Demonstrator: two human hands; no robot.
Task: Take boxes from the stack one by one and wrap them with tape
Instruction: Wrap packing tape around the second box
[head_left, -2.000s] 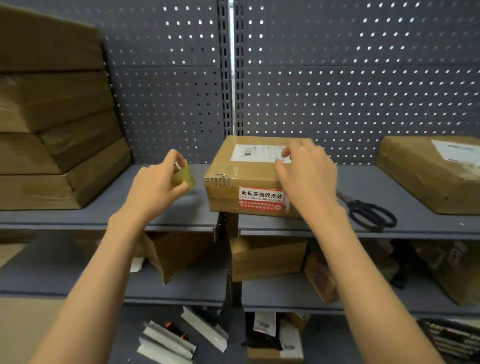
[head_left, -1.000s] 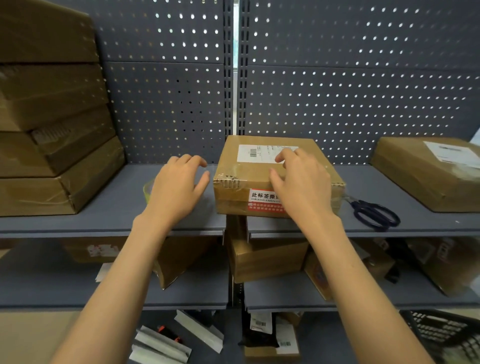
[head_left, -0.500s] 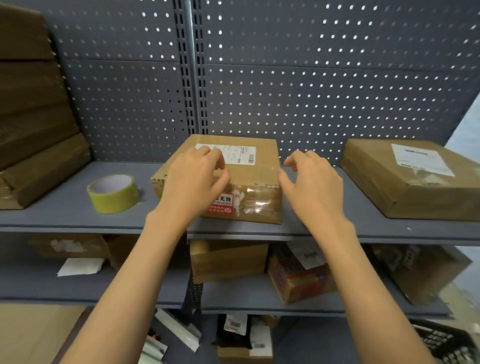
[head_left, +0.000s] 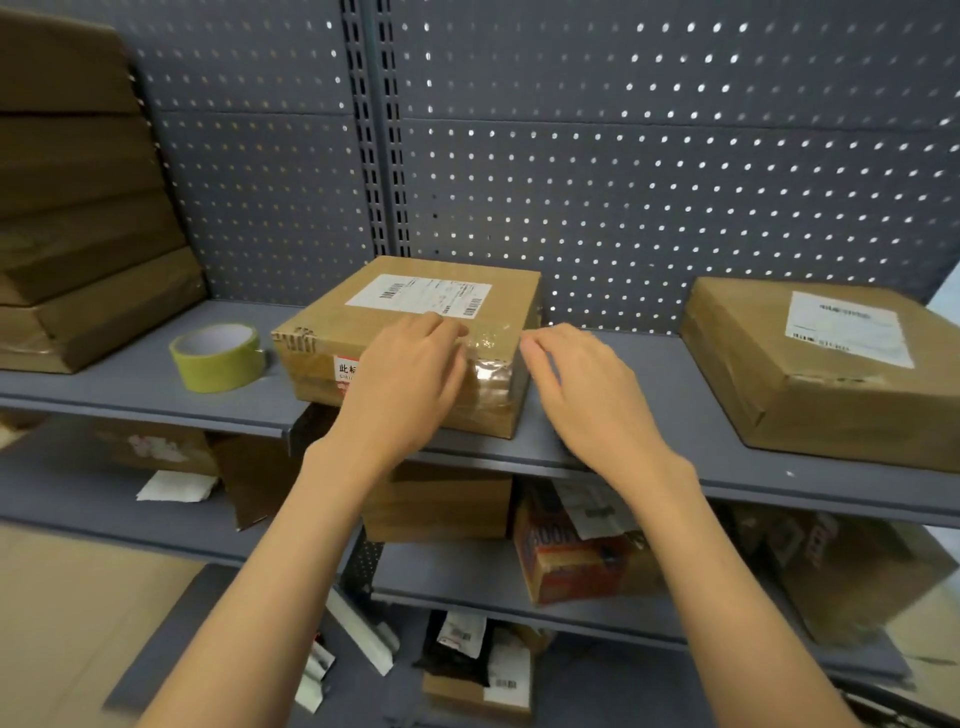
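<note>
A taped cardboard box (head_left: 415, 312) with a white shipping label and a red sticker sits on the grey shelf (head_left: 135, 379). My left hand (head_left: 405, 379) lies over its front top edge, fingers relaxed on the tape. My right hand (head_left: 587, 384) hovers just right of the box's right side, fingers loosely bent, holding nothing. A yellow-green tape roll (head_left: 218, 356) lies on the shelf left of the box. A stack of flat brown boxes (head_left: 78, 208) fills the far left.
Another labelled box (head_left: 821, 364) rests on the shelf at the right. Lower shelves hold more cartons, an orange box (head_left: 571, 561) and loose papers. A perforated grey back panel (head_left: 623, 156) closes the shelf behind.
My left hand set the tape roll down on the shelf and moved onto the box. My right hand came off the box top to its right side. The view swung right.
</note>
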